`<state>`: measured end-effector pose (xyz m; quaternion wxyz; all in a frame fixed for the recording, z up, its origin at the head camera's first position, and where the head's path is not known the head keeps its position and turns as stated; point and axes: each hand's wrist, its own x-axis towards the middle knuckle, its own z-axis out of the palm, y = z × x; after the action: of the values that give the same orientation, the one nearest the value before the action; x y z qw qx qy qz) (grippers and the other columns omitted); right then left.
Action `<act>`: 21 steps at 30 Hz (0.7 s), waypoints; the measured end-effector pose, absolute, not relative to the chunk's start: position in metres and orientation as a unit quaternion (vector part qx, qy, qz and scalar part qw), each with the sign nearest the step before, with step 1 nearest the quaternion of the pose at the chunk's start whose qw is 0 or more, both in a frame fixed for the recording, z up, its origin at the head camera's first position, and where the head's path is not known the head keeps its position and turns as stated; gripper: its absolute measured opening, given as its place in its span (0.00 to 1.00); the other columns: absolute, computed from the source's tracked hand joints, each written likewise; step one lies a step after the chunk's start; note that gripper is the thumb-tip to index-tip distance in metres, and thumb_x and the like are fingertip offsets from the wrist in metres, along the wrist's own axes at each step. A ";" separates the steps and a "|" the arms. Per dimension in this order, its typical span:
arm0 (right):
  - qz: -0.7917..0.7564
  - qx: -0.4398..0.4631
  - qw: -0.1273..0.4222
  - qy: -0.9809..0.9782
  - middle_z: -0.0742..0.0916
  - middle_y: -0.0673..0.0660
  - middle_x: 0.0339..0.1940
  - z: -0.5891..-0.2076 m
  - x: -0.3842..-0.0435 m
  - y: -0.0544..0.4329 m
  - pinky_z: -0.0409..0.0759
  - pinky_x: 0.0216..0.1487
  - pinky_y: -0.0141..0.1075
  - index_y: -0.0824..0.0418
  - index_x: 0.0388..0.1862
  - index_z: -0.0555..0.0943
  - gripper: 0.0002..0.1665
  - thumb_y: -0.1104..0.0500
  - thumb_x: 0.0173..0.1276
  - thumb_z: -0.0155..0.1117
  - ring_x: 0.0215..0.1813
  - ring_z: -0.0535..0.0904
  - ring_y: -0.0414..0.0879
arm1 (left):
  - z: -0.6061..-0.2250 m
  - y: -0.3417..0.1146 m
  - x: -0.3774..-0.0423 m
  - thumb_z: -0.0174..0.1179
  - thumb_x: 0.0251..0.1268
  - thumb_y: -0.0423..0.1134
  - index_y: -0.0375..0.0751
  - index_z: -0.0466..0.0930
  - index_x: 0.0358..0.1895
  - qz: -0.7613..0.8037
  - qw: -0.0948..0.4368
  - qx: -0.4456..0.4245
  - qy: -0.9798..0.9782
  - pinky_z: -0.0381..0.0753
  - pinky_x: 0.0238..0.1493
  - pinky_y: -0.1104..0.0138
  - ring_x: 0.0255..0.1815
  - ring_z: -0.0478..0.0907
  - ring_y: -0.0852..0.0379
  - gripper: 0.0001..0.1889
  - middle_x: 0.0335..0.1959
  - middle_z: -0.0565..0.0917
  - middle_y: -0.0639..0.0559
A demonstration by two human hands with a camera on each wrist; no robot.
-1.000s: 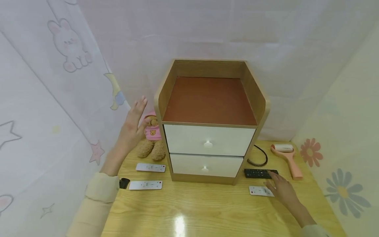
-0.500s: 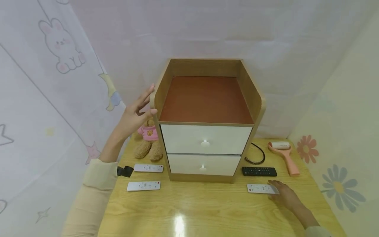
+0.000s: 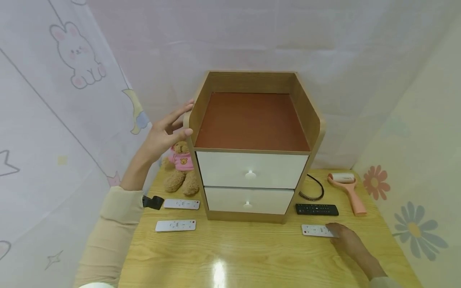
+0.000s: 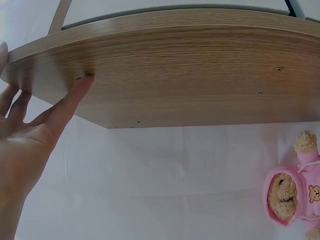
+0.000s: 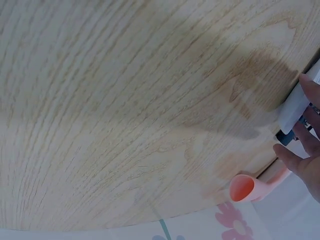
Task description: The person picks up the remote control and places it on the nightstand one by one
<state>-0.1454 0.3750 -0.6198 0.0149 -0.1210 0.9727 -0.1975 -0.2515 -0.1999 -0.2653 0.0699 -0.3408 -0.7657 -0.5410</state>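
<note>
At the upper left of the wooden cabinet (image 3: 253,218), my left hand (image 3: 158,138) touches the side panel, its thumb at the front edge. In the left wrist view its spread, fairly straight fingers (image 4: 70,104) press on the panel's outer face. Down at the right, my right hand (image 3: 347,242) grips the right end of a white remote control (image 3: 312,230). In the right wrist view the thumb lies along one edge of that remote and the other fingers are at its opposite side. The hand covers the remote's right end in the head view.
A black remote (image 3: 317,209) lies behind the gripped one, near a coiled black cord (image 3: 311,197) and an orange lint roller (image 3: 354,200). Two more white remotes (image 3: 175,225) lie left of the cabinet, before a teddy bear (image 3: 183,162). Both white drawers (image 3: 252,168) are closed.
My left hand has moved right onto the cabinet's side panel. The right hand has come down from over the black remote and taken hold of the white remote's end.
</note>
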 end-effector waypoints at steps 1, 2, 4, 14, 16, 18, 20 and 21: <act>-0.194 -0.124 0.012 0.973 0.82 0.68 0.53 -0.620 -0.146 0.375 0.73 0.54 0.61 0.69 0.55 0.79 0.30 0.68 0.50 0.74 0.55 0.76 0.68 | -0.266 -0.200 -0.252 0.56 0.68 0.27 0.44 0.60 0.74 -0.544 0.069 -0.342 -0.763 0.82 0.49 0.68 0.68 0.65 0.40 0.32 0.76 0.57 0.56; -0.190 -0.127 0.009 0.974 0.82 0.68 0.53 -0.622 -0.146 0.375 0.74 0.53 0.60 0.69 0.54 0.79 0.29 0.68 0.50 0.74 0.54 0.76 0.67 | -0.266 -0.200 -0.252 0.56 0.68 0.27 0.44 0.60 0.74 -0.546 0.068 -0.343 -0.761 0.82 0.48 0.67 0.68 0.66 0.40 0.32 0.76 0.57 0.56; -0.179 -0.133 0.001 0.975 0.83 0.67 0.52 -0.624 -0.148 0.376 0.75 0.53 0.59 0.69 0.54 0.80 0.30 0.69 0.49 0.75 0.53 0.77 0.66 | -0.267 -0.200 -0.253 0.56 0.67 0.27 0.43 0.60 0.74 -0.548 0.068 -0.344 -0.759 0.83 0.47 0.67 0.68 0.66 0.41 0.32 0.76 0.57 0.56; -0.170 -0.156 -0.008 0.973 0.84 0.66 0.48 -0.623 -0.146 0.375 0.77 0.52 0.57 0.69 0.51 0.81 0.27 0.73 0.48 0.73 0.50 0.80 0.64 | -0.269 -0.200 -0.253 0.59 0.64 0.25 0.42 0.60 0.73 -0.561 0.054 -0.347 -0.750 0.84 0.45 0.66 0.67 0.67 0.41 0.34 0.76 0.57 0.55; -0.167 -0.153 -0.013 0.974 0.84 0.65 0.48 -0.622 -0.145 0.374 0.77 0.51 0.57 0.68 0.51 0.81 0.27 0.73 0.48 0.73 0.50 0.80 0.63 | -0.268 -0.200 -0.253 0.59 0.64 0.24 0.42 0.61 0.73 -0.565 0.054 -0.346 -0.747 0.84 0.45 0.66 0.67 0.67 0.42 0.34 0.76 0.58 0.55; -0.162 -0.149 -0.017 0.975 0.85 0.65 0.49 -0.622 -0.145 0.374 0.78 0.49 0.57 0.66 0.51 0.82 0.28 0.72 0.48 0.74 0.49 0.80 0.63 | -0.268 -0.200 -0.253 0.59 0.64 0.24 0.42 0.61 0.73 -0.567 0.056 -0.345 -0.746 0.84 0.44 0.66 0.67 0.67 0.42 0.34 0.76 0.58 0.55; -0.155 -0.145 -0.021 0.977 0.85 0.64 0.48 -0.622 -0.144 0.375 0.79 0.47 0.57 0.65 0.51 0.82 0.27 0.70 0.47 0.74 0.48 0.81 0.63 | -0.268 -0.200 -0.252 0.59 0.64 0.24 0.42 0.61 0.73 -0.568 0.057 -0.343 -0.746 0.84 0.45 0.66 0.68 0.67 0.43 0.34 0.76 0.59 0.55; -0.150 -0.144 -0.021 0.978 0.85 0.64 0.49 -0.623 -0.144 0.375 0.79 0.47 0.56 0.65 0.51 0.82 0.27 0.70 0.48 0.75 0.48 0.81 0.62 | -0.268 -0.200 -0.252 0.59 0.64 0.24 0.42 0.60 0.73 -0.567 0.057 -0.344 -0.746 0.84 0.45 0.66 0.68 0.67 0.42 0.34 0.76 0.59 0.55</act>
<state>-0.1435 0.3754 -0.6230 -0.0215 -0.1439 0.9780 -0.1495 -0.2522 -0.2003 -0.2681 0.0574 -0.3436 -0.7464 -0.5671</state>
